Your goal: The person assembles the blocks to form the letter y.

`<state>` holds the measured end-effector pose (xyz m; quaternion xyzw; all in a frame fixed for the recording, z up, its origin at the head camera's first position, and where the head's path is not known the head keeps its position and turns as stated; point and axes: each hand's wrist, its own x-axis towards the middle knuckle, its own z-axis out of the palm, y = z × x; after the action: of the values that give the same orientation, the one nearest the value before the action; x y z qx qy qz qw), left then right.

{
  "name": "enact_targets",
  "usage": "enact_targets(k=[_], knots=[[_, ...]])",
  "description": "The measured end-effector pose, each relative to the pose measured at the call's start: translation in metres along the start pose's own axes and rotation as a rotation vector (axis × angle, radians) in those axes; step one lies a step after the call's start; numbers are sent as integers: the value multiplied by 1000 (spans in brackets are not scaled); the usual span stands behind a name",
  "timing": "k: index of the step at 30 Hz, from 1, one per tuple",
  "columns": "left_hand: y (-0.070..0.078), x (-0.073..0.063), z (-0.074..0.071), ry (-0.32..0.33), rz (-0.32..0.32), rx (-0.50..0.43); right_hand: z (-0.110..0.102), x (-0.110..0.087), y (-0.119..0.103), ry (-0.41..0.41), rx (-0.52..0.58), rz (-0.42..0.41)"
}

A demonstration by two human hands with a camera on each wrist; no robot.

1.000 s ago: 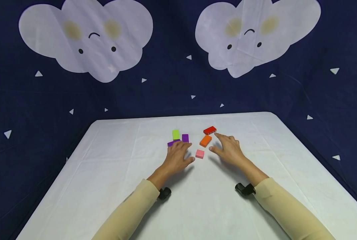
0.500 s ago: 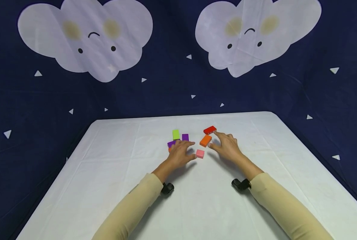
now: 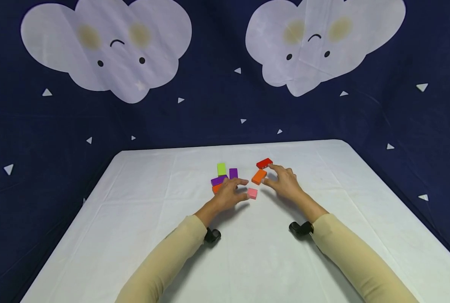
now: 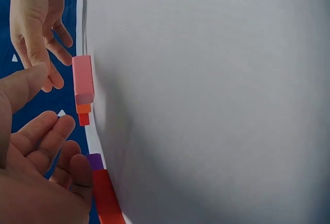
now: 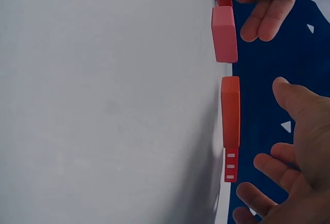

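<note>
My left hand (image 3: 229, 194) hovers over the table with fingers loosely bent and nothing between them. Its thumb is close to a pink block (image 3: 252, 193); whether they touch I cannot tell. In the left wrist view the same hand (image 4: 49, 162) has thumb and fingers apart, left of the pink block (image 4: 83, 79). Also holding nothing, my right hand (image 3: 287, 184) is just right of an orange block (image 3: 259, 176) and a red block (image 3: 264, 163). The right wrist view shows white marks on the red block's end (image 5: 230, 164), and the right hand (image 5: 301, 157) with spread fingers.
Beyond the left hand lie a purple block (image 3: 219, 180), a second purple block (image 3: 233, 173) and a lime block (image 3: 221, 169). An orange-red block (image 3: 216, 189) is partly hidden by that hand. A white cloth (image 3: 255, 261) covers the table; a dark blue curtain (image 3: 217, 122) hangs behind.
My left hand has shifted right towards the pink block, uncovering more of the purple and orange-red blocks. My right hand has drifted slightly left towards the orange block. The blocks lie as before.
</note>
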<state>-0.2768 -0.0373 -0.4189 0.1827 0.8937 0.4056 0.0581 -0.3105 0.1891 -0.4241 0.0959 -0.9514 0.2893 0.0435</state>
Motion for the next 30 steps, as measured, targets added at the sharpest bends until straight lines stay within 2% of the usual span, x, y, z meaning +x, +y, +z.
enact_targets(k=[8,13,22,27,30], knots=[[3,5,7,-41,-57,-61,4,7,2,-34,42,10],[3,10,11,-20,-63,-98,8,11,4,-40,34,10],[2,16,17,-1,-130,-130,14,16,4,-36,21,19],[2,19,19,-16,-180,-144,16,18,2,-38,17,35],[2,20,19,-23,-189,-144,17,19,2,-37,17,44]])
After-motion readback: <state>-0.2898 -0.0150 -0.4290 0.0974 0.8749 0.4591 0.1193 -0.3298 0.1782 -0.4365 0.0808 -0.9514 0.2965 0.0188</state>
